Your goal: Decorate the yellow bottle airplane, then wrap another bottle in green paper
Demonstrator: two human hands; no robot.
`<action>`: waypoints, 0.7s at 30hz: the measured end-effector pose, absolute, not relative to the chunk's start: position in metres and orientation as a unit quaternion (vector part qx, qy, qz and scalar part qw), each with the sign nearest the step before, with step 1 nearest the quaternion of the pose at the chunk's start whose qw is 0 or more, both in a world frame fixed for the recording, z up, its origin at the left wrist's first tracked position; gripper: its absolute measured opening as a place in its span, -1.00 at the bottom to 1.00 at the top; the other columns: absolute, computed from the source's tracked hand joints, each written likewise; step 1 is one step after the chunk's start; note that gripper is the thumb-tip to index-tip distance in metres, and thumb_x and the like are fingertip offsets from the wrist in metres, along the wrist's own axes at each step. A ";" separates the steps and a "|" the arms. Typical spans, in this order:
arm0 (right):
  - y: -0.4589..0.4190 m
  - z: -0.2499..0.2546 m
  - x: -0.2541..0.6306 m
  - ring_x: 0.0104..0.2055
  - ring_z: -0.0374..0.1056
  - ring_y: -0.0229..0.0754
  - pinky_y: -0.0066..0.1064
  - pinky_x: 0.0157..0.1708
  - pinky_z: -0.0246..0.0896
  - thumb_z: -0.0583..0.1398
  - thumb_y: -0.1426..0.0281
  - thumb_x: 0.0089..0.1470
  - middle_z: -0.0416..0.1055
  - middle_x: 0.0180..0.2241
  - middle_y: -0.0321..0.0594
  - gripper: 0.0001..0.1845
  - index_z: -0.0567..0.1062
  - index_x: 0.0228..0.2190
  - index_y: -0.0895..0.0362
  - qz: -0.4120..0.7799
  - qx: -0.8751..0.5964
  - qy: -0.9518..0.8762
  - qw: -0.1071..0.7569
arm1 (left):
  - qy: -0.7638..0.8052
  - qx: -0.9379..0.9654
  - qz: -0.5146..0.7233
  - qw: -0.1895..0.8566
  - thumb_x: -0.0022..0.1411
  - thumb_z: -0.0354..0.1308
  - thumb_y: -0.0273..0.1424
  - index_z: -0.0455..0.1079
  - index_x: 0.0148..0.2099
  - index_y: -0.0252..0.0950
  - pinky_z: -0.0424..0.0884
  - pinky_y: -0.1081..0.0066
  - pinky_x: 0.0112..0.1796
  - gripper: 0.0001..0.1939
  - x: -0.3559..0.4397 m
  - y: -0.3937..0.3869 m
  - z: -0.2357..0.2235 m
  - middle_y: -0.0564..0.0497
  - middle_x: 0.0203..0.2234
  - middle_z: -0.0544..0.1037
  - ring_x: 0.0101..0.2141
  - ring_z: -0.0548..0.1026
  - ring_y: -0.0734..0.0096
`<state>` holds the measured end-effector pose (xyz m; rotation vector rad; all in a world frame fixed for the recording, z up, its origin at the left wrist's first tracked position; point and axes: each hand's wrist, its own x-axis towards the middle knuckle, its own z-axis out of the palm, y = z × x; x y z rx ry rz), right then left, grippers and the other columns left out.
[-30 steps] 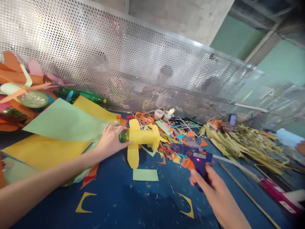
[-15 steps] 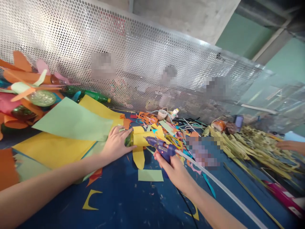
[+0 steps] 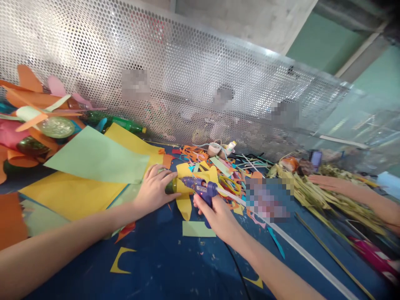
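Note:
My left hand (image 3: 155, 187) is wrapped over a green plastic bottle (image 3: 171, 186) lying on its side, thumb and fingers around one end. Yellow paper (image 3: 184, 207) covers the bottle's right part, and one rounded flap hangs toward me. In my right hand (image 3: 220, 216) is a blue hot glue gun (image 3: 203, 188), its nozzle pointing left at the yellow paper. Whether the tip touches the paper I cannot tell. A long clear glue stick (image 3: 281, 233) trails from the gun's back down to the right. Just below the bottle lies a light green paper rectangle (image 3: 199, 228).
Green and yellow paper sheets (image 3: 96, 154) lie left, beside paper-decorated bottles (image 3: 56, 125). Paper scraps (image 3: 193, 153) are heaped behind the bottle. A perforated metal screen (image 3: 193, 71) closes the back. At right, another person's arm (image 3: 353, 193) reaches over dry plant strips (image 3: 300, 189).
My right hand has moved the glue gun slightly left, so its nozzle is nearer my left hand. The other person's arm has come further in from the right.

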<state>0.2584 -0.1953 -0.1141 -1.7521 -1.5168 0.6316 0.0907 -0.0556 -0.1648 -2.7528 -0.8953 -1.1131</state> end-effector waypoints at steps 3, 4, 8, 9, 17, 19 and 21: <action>-0.195 -0.114 0.259 -0.41 0.37 -0.18 -0.40 -0.46 0.23 -0.02 0.01 0.17 0.41 -0.44 -0.19 -0.53 0.39 -0.37 0.15 0.249 -0.688 -0.590 0.341 | -0.287 -0.888 -0.360 0.018 0.03 0.26 -0.08 0.38 0.04 -0.16 0.12 0.01 0.08 -0.46 0.090 -0.056 -0.164 -0.07 -0.11 0.52 0.05 0.25 -0.05; -0.196 -0.113 0.260 -0.42 0.36 -0.18 -0.41 -0.48 0.21 -0.02 0.00 0.16 0.40 -0.46 -0.20 -0.52 0.39 -0.39 0.16 0.247 -0.694 -0.586 0.337 | -0.286 -0.888 -0.360 0.017 0.03 0.26 -0.08 0.38 0.04 -0.16 0.12 0.01 0.07 -0.46 0.090 -0.055 -0.164 -0.07 -0.11 0.52 0.05 0.25 -0.05; -0.197 -0.111 0.260 -0.45 0.37 -0.17 -0.44 -0.55 0.18 -0.01 -0.01 0.14 0.40 -0.50 -0.20 -0.51 0.40 -0.38 0.16 0.248 -0.714 -0.561 0.337 | -0.285 -0.888 -0.360 0.017 0.02 0.25 -0.05 0.39 0.02 -0.20 0.12 0.03 0.08 -0.45 0.090 -0.055 -0.164 -0.07 -0.12 0.52 0.04 0.25 -0.04; -0.198 -0.110 0.259 -0.45 0.37 -0.16 -0.44 -0.56 0.18 0.00 -0.01 0.14 0.40 -0.50 -0.21 -0.52 0.41 -0.36 0.16 0.248 -0.713 -0.560 0.340 | -0.285 -0.888 -0.360 0.019 0.02 0.25 -0.04 0.39 0.02 -0.21 0.12 0.04 0.08 -0.45 0.090 -0.055 -0.164 -0.07 -0.12 0.52 0.04 0.24 -0.03; -0.199 -0.102 0.250 -0.55 0.35 -0.19 -0.43 -0.60 0.19 0.03 0.02 0.13 0.40 -0.57 -0.26 -0.56 0.45 -0.32 0.12 0.257 -0.704 -0.571 0.335 | -0.280 -0.888 -0.363 0.027 0.02 0.25 -0.02 0.38 0.00 -0.25 0.12 0.08 0.08 -0.43 0.091 -0.055 -0.165 -0.08 -0.14 0.52 0.02 0.25 -0.01; -0.200 -0.100 0.253 -0.54 0.36 -0.19 -0.43 -0.58 0.19 0.01 0.02 0.14 0.42 -0.56 -0.24 -0.54 0.44 -0.33 0.14 0.260 -0.717 -0.561 0.322 | -0.282 -0.889 -0.360 0.025 0.02 0.25 -0.02 0.38 -0.01 -0.23 0.12 0.08 0.08 -0.44 0.090 -0.055 -0.164 -0.08 -0.15 0.52 0.03 0.24 -0.02; -0.200 -0.098 0.256 -0.53 0.37 -0.18 -0.42 -0.57 0.18 0.01 0.02 0.14 0.44 -0.54 -0.22 -0.53 0.44 -0.36 0.16 0.257 -0.729 -0.552 0.312 | -0.286 -0.889 -0.357 0.023 0.02 0.25 -0.03 0.38 -0.01 -0.21 0.12 0.07 0.07 -0.46 0.090 -0.056 -0.164 -0.07 -0.15 0.52 0.03 0.24 -0.03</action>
